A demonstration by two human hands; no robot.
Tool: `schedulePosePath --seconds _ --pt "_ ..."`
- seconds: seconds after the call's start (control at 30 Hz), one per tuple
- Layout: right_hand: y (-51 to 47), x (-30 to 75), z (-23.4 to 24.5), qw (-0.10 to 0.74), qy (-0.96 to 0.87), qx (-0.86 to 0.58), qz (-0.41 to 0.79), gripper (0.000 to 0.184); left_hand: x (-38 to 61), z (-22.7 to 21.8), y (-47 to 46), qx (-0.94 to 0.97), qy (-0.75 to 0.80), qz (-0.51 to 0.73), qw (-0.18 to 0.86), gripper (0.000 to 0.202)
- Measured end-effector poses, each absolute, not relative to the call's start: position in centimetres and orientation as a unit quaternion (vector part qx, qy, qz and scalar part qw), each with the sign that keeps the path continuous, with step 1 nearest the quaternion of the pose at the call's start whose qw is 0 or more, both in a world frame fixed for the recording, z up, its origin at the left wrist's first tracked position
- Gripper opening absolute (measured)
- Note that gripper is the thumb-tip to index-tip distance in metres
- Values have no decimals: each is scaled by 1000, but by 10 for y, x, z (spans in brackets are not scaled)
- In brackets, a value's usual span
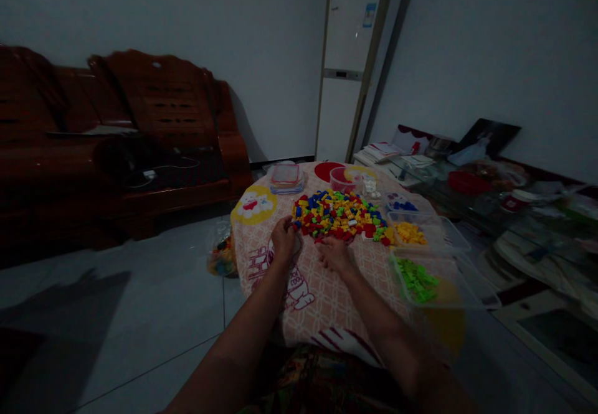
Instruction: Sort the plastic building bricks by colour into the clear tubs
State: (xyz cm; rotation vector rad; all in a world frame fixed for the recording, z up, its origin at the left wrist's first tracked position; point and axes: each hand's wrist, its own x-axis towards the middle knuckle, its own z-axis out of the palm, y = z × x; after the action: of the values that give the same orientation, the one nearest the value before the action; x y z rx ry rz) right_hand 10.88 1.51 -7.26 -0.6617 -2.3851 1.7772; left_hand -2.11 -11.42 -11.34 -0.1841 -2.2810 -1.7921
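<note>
A wide heap of mixed building bricks [343, 215] in red, yellow, blue and green lies on the round table. My left hand [284, 238] is at the heap's left front edge, fingers curled in; whatever is between them is too small and dark to make out. Close to the front edge of the pile, my right hand [334, 253] has its fingers bent together, with the tips by red bricks. To the right, green bricks [417, 280] lie in one clear plastic tray [467, 283], and yellow bricks [410, 233] in another tray [451, 233] behind it.
Blue bricks [402, 205] sit in a small container at the right, near white pieces [370, 188]. A clear round tub [343, 179] and stacked lidded boxes [286, 177] stand at the back. A patterned cloth [317, 302] covers the table. A cluttered glass table [490, 205] is at right.
</note>
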Motion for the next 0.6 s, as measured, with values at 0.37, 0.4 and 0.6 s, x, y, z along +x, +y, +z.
schedulePosePath --seconds 0.37,0.4,0.6 --pt "102 8 43 192 -698 -277 633 28 -23 -118 -114 -73 -787 -600 125 40" --pt "102 2 48 205 -699 -271 629 27 -23 -118 -114 -74 -786 -601 126 40" --pt "73 53 -19 194 -765 -232 568 19 -22 -120 -115 -83 -801 -576 142 39"
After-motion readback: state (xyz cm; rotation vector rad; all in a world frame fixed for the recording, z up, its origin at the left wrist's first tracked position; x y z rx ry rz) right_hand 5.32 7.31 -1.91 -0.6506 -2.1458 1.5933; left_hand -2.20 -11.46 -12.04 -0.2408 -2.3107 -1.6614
